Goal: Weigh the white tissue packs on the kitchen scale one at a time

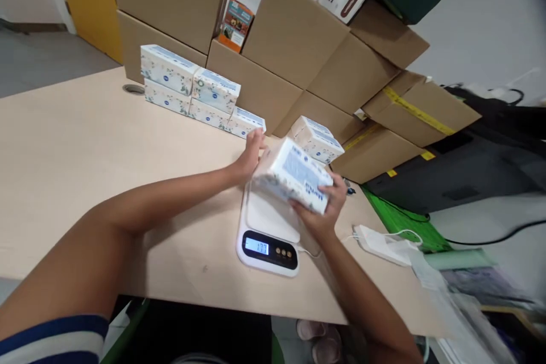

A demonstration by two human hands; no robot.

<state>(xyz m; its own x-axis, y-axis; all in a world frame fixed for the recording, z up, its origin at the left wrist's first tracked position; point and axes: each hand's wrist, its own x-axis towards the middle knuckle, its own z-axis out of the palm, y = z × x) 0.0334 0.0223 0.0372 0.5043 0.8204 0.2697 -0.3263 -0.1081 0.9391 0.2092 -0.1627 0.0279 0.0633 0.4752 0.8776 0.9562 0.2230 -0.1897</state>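
Both my hands grip a white and blue tissue box [294, 177], tilted just above a small white kitchen scale [268, 233]. My left hand [249, 154] holds the box's far left end. My right hand [324, 210] cups its near right end from below. The scale's lit display [256, 247] shows digits. Whether the box touches the scale's platform I cannot tell. A second matching box [316, 139] lies on the table just behind the held one.
Several matching tissue boxes [191, 91] are stacked at the back left of the beige table [63, 148]. Brown cardboard cartons [298, 45] line the back. A white adapter with cable [379, 242] lies right of the scale, beside green sheets [396, 219].
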